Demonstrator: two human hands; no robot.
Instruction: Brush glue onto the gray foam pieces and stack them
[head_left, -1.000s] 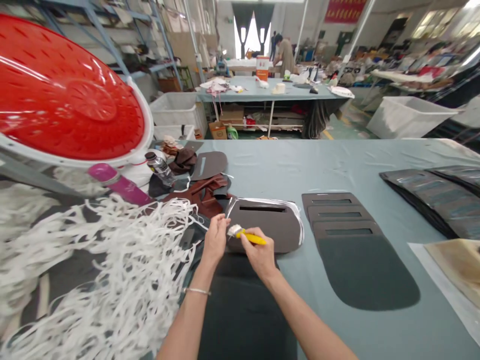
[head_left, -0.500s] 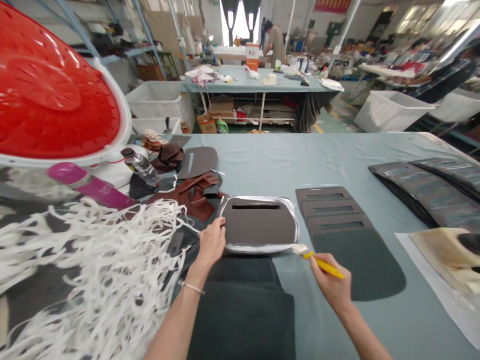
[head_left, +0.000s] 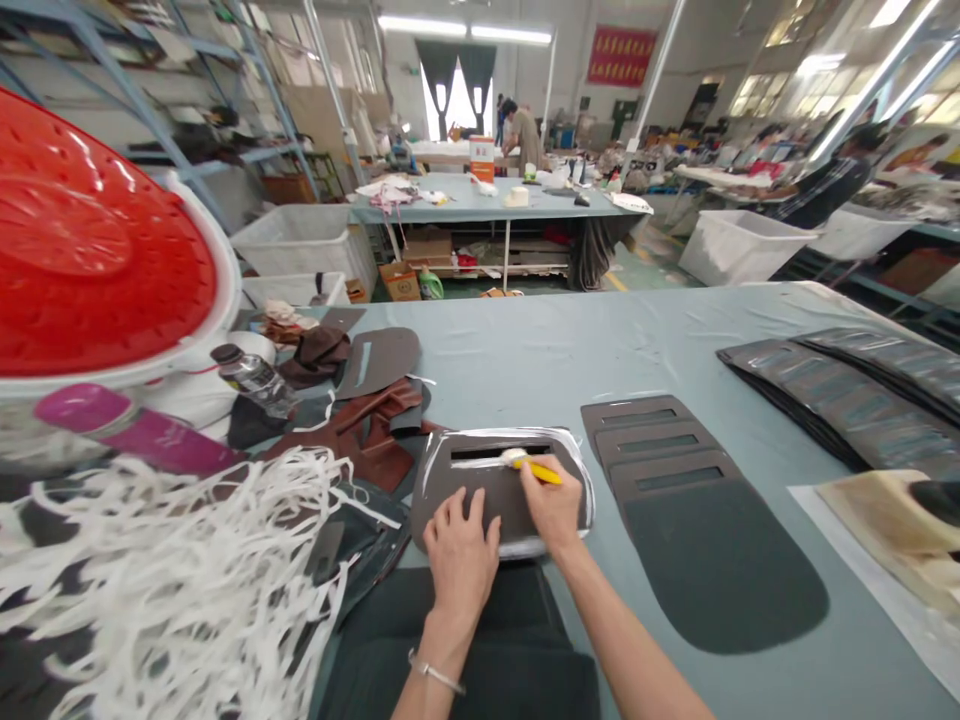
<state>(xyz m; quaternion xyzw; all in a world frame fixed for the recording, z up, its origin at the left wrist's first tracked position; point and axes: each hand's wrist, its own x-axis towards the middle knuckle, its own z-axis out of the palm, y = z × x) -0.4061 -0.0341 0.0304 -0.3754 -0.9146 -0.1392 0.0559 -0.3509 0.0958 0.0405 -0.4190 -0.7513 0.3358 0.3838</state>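
A dark grey panel (head_left: pixel 517 505) with a long slot lies in front of me, white glue along its outer edges and a white streak under the slot. Fingers spread, my left hand (head_left: pixel 461 545) presses flat on the panel's lower left part. My right hand (head_left: pixel 553 498) grips a yellow brush (head_left: pixel 544 473), whose white-coated bristles touch the panel just below the right part of the slot. Dark green sheets (head_left: pixel 480 640) lie under and in front of the panel.
Slotted panels (head_left: pixel 720 560) overlap at the right, beyond them a glossy dark stack (head_left: pixel 862 385). White strips (head_left: pixel 195 590), a purple can (head_left: pixel 142 430), a bottle (head_left: pixel 255 378) and a red basket (head_left: pixel 82 240) crowd the left. People work farther back.
My left hand has moved from the panel's left edge onto its surface. The brush in my right hand has moved from the lower right corner up to the slot. The view has tilted up.
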